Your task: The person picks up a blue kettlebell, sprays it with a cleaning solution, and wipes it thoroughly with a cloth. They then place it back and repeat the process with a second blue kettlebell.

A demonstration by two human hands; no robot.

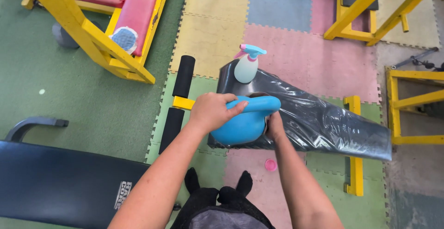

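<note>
1. The floor [286, 39] is made of soft foam squares that lock together like puzzle pieces. They are yellow, pink, green and grey-blue. On the left lies a plain green mat [69, 85].
2. Yellow metal frames [88, 30] stand at the top and at the right side. The one at the top left holds red pads that look worn.
3. A dark padded seat [55, 178] fills the bottom left corner. It is smooth and flat.
4. A long black bench [323, 118] slopes across the middle. It is wrapped in shiny, crinkly plastic. Two black foam rollers [183, 75] sit on a yellow bar at its left end.
5. A round blue kettlebell [243, 125] rests on the near end of the bench. It looks smooth, with a thick curved handle on top.
6. The left hand [212, 111] is wrapped tight around the kettlebell's handle.
7. The right hand [275, 126] presses against the right side of the kettlebell, low down. I cannot tell if its fingers are curled or flat, since they are hidden.
8. A spray bottle [247, 63] stands upright on the bench, just behind the kettlebell. It is see-through with a blue and pink top.
9. A small round pink cap [270, 164] lies on the floor, near the right arm.
</note>
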